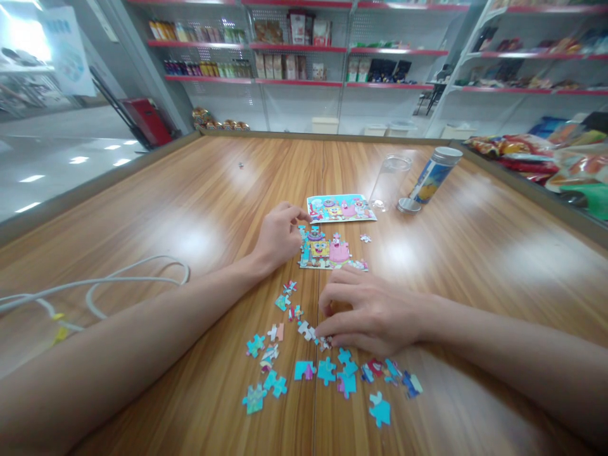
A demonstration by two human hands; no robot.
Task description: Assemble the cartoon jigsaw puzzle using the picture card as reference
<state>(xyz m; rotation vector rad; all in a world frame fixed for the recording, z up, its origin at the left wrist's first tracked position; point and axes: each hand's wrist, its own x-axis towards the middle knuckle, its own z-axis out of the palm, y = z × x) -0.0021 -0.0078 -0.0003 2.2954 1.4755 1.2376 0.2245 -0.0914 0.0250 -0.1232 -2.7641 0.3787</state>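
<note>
A partly joined jigsaw puzzle [327,250] with cartoon figures lies mid-table. Beyond it is a printed picture card [342,209] with similar figures. My left hand [281,235] rests at the puzzle's upper left, fingers bent and a little apart, the index tip by the card's near corner; nothing shows in it. Nearer, my right hand [368,309] is curved with thumb and index apart, its lower fingertips on loose pale jigsaw pieces [308,330]. What lies under its palm is hidden. Several blue jigsaw pieces [327,371] are spread in front, and one white piece [365,238] sits right of the puzzle.
A clear jar [390,180], a metal lid [409,205] and a tilted-looking blue can [436,174] stand at back right. White cables [137,278] loop on the left. One small piece [240,165] lies far off. Snack bags [522,155] line the right side; shelves [299,47] stand behind.
</note>
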